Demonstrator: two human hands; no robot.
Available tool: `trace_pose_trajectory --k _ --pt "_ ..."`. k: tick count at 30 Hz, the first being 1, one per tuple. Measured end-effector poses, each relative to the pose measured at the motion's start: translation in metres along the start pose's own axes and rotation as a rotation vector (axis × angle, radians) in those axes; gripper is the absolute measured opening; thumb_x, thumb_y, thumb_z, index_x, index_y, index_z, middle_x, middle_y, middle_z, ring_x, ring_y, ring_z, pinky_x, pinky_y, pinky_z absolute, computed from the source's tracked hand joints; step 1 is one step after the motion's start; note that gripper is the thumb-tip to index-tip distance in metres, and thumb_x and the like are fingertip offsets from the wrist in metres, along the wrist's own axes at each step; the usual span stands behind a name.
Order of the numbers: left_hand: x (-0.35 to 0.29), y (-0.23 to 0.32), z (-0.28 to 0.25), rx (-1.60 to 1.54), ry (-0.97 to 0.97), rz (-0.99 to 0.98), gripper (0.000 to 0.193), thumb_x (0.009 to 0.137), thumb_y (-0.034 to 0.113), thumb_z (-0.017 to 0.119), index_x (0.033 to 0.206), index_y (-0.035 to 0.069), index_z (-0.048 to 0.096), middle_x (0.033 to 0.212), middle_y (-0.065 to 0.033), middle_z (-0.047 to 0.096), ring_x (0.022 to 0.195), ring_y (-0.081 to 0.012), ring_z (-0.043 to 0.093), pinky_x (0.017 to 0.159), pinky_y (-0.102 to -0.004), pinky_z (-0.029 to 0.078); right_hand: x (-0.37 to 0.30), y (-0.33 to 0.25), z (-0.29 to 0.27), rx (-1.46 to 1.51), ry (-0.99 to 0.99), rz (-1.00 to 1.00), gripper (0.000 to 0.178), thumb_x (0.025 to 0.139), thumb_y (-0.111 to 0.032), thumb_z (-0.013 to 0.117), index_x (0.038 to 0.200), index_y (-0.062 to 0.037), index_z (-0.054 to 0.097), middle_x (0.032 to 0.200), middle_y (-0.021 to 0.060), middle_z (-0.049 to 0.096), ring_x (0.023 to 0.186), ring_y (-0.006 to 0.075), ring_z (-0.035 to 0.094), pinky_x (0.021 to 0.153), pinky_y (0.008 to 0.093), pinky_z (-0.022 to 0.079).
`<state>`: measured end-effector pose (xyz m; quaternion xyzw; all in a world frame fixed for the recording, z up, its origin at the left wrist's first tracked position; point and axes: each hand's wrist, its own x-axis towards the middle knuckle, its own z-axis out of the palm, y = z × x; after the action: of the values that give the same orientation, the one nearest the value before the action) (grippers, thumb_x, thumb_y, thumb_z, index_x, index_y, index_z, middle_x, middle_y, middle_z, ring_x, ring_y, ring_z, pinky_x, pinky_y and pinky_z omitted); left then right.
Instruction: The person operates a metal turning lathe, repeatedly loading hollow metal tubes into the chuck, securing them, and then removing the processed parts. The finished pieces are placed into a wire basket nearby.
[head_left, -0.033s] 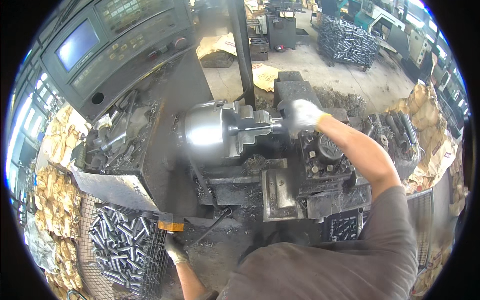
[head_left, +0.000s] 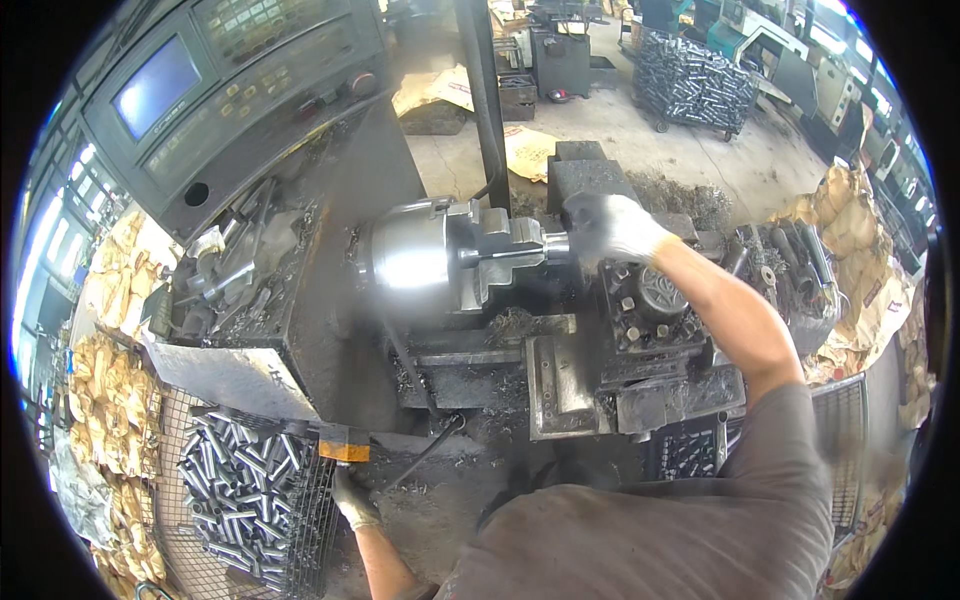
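A lathe chuck (head_left: 410, 250) with stepped jaws (head_left: 505, 250) is in the middle of the view. A short shiny metal cylinder (head_left: 557, 248) sticks out to the right from between the jaws. My right hand (head_left: 620, 228), in a white glove with dark, dirty fingers, is closed at the cylinder's outer end; the fingertips are partly hidden. Low on the left, my gloved left hand (head_left: 354, 500) is beside the wire basket's edge, just under an orange block (head_left: 344, 452). Its fingers are mostly hidden, and whether it holds anything cannot be made out.
A wire basket (head_left: 172, 430) full of metal cylinders stands lower left. The tool post (head_left: 658, 300) sits below my right forearm. A control panel (head_left: 240, 100) with a lit screen rises upper left. Metal shavings lie around the machine bed. A wheeled bin (head_left: 695, 85) of parts stands behind.
My right hand has shifted slightly to the right. My left hand and the chuck look nearly the same.
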<state>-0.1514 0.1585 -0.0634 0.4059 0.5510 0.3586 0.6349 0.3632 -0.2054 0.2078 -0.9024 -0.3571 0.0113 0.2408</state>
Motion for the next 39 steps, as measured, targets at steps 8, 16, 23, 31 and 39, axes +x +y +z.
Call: trace_pose_trajectory --k 8,16,23,31,39 --pt "-0.111 0.141 0.138 0.421 0.018 1.648 0.045 0.094 -0.002 0.068 0.137 -0.012 0.058 0.129 -0.0287 0.066 0.116 -0.043 0.066 0.109 -0.0503 0.052 -0.205 -0.091 0.008 0.529 0.118 -0.239 0.034 0.086 0.002 0.076 0.12 -0.002 0.075 0.103 0.0136 0.08 0.092 0.0186 0.08 0.081 0.0316 0.064" --pt "-0.111 0.341 0.415 1.06 -0.12 1.348 0.086 0.103 0.033 0.058 0.171 0.01 0.012 0.125 -0.0334 0.07 0.099 -0.0525 0.074 0.091 -0.0576 0.061 -0.272 -0.076 0.068 0.599 -0.053 0.008 0.038 0.089 -0.012 0.083 0.125 -0.0055 0.075 0.1 0.0118 0.081 0.09 0.0212 0.081 0.082 0.0324 0.065" --pt "-0.072 0.341 0.447 1.052 0.069 1.445 0.083 0.1 0.03 0.065 0.169 0.012 0.023 0.118 -0.0308 0.074 0.105 -0.0444 0.076 0.092 -0.0551 0.059 -0.294 -0.051 0.086 0.717 -0.249 0.175 0.038 0.092 -0.019 0.081 0.127 -0.0078 0.075 0.098 0.0101 0.08 0.087 0.0213 0.079 0.082 0.0354 0.063" --pt "-0.194 0.004 0.183 0.923 -0.667 0.848 0.036 0.098 0.031 0.066 0.127 0.009 0.069 0.122 -0.0202 0.074 0.109 -0.0397 0.073 0.091 -0.0484 0.06 -0.265 -0.06 0.147 0.65 -0.506 -0.15 0.034 0.094 -0.016 0.079 0.125 -0.0032 0.075 0.101 0.0105 0.08 0.092 0.0211 0.079 0.085 0.0341 0.063" --pt "-0.36 -0.346 -0.448 1.456 0.225 -0.685 0.049 0.103 0.047 0.054 0.123 0.011 0.081 0.132 -0.0168 0.076 0.122 -0.034 0.074 0.099 -0.0477 0.06 -0.266 -0.175 0.227 0.594 -0.982 -0.552 0.031 0.091 -0.018 0.082 0.118 -0.0041 0.077 0.101 0.0115 0.082 0.086 0.02 0.08 0.081 0.0326 0.064"
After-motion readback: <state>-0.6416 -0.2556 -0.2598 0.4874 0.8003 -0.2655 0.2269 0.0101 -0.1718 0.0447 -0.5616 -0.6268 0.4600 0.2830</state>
